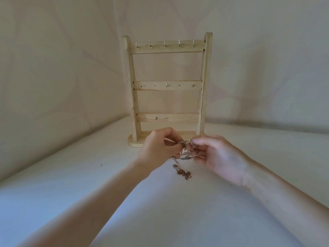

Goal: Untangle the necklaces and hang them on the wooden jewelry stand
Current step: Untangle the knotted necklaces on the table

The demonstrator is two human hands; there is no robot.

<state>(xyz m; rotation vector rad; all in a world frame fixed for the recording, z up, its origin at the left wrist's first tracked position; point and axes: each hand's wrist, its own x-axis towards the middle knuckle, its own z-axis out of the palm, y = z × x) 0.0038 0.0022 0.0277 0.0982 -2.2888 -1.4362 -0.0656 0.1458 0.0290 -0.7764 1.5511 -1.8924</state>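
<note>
A pale wooden jewelry stand (167,86) rises upright at the back of the white surface, with three cross bars carrying small metal hooks, all bare. Just in front of its base, my left hand (157,148) and my right hand (219,157) pinch a tangle of thin necklaces (185,154) between their fingertips, held a little above the surface. A silver chain with a small pendant hangs between the two hands. A copper-coloured chain (182,172) trails down from the tangle and lies bunched on the surface below.
The white surface (71,193) spreads wide on both sides and toward me. A pale fabric backdrop (62,68) closes off the back and left, right behind the stand.
</note>
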